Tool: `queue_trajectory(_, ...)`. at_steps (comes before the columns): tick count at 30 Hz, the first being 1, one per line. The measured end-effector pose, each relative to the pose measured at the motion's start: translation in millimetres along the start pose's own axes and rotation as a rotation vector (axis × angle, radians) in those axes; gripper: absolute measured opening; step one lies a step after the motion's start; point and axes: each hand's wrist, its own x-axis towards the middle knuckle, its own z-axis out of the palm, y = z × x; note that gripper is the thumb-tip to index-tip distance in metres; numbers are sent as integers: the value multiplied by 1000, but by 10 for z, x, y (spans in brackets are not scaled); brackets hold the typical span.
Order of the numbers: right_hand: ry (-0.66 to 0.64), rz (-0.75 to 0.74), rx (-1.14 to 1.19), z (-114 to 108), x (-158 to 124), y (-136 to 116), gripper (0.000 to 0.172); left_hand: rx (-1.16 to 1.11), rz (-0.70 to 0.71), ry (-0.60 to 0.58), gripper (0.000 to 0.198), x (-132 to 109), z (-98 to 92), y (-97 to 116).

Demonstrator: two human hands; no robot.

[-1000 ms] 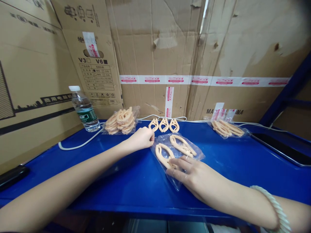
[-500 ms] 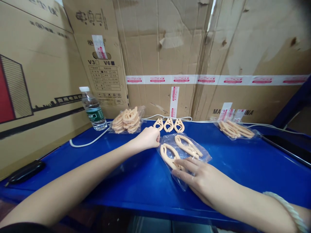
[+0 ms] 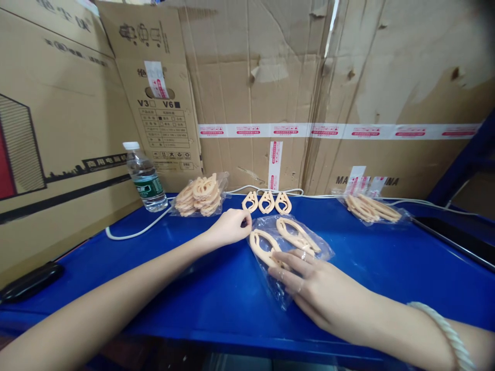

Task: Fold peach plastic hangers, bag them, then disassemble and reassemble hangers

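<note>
A clear plastic bag (image 3: 327, 251) lies on the blue table with two beige folding hangers inside, one at the left (image 3: 257, 245) and one at the right (image 3: 290, 229). My left hand (image 3: 231, 226) is closed in a pinch at the bag's upper left edge; the pinched film is hardly visible. Over the bag's lower part is my right hand (image 3: 315, 283), its fingers apart and resting on the left hanger through the film. They cover that hanger's lower end. Three loose folding hangers stand in a row just behind the bag, the middle one (image 3: 266, 203) between two alike.
Back left, a bagged pile of hangers (image 3: 199, 196) sits beside a water bottle (image 3: 145, 180). Another hanger bag (image 3: 371, 207) and a black flat device (image 3: 456, 239) are at right. A white cable (image 3: 135, 235) runs along the back. Cardboard (image 3: 255, 98) walls the table.
The whole view has shifted slightly. My left hand's pinch has turned, showing a gap inside the curled fingers. My right hand remains on the left hanger in the bag.
</note>
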Motion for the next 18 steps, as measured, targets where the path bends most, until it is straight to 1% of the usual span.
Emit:
queue_trajectory(5,36,12,31,30,84,13,48,-104,-20,35,12,-15,36,-40)
queue_trajectory(8,36,39,67,58,128,16,51,-159,-30,54,10,-23,60,-43)
queue_trajectory(12,47,31,120,101,135,24,55,-236,-47,79,6,-2,91,-99)
queue_trajectory(16,81,23,127,99,62,2,52,-286,-111,142,16,57,84,-250)
queue_trajectory(18,90,24,138,78,21,-16,51,-300,-125,139,22,79,78,-308)
